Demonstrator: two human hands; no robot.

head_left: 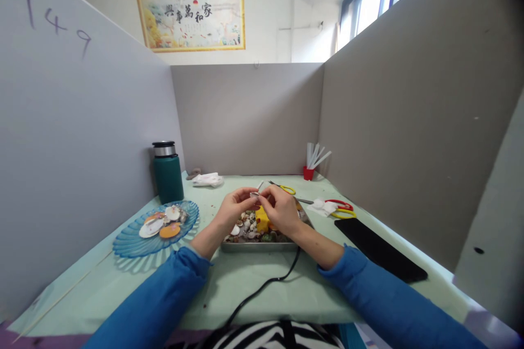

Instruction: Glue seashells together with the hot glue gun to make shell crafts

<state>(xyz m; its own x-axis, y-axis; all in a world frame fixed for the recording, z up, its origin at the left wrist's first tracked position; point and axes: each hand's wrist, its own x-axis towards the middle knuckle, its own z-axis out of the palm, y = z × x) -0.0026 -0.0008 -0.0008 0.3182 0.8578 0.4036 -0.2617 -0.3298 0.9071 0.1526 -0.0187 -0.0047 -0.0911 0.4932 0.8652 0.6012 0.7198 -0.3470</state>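
Head view: left hand [235, 208] and right hand [280, 210] close together, fingertips almost meeting, both pinched on a small pale piece [255, 194]. Piece sits right between the fingertips, at the inner side of each hand, raised above the metal tray [260, 247]; too small to tell what it is. Short white stick [260, 185] shows just beyond the fingertips; cannot tell if it is held. Tray lies below the hands, containing small shells [246, 223] and a yellow object [262, 220], partly hidden by the right hand. Black cable [266, 282] runs from the tray's near right corner toward the person. Left of the left hand: blue plate [123, 241] with larger shells [170, 230], green bottle [167, 179] behind it. Right of the right hand: red-and-yellow-handled scissors [346, 212], crumpled white tissue [323, 207] touching them, black flat item [379, 251] nearer. Red cup [308, 174] of white sticks [313, 156] at back right.
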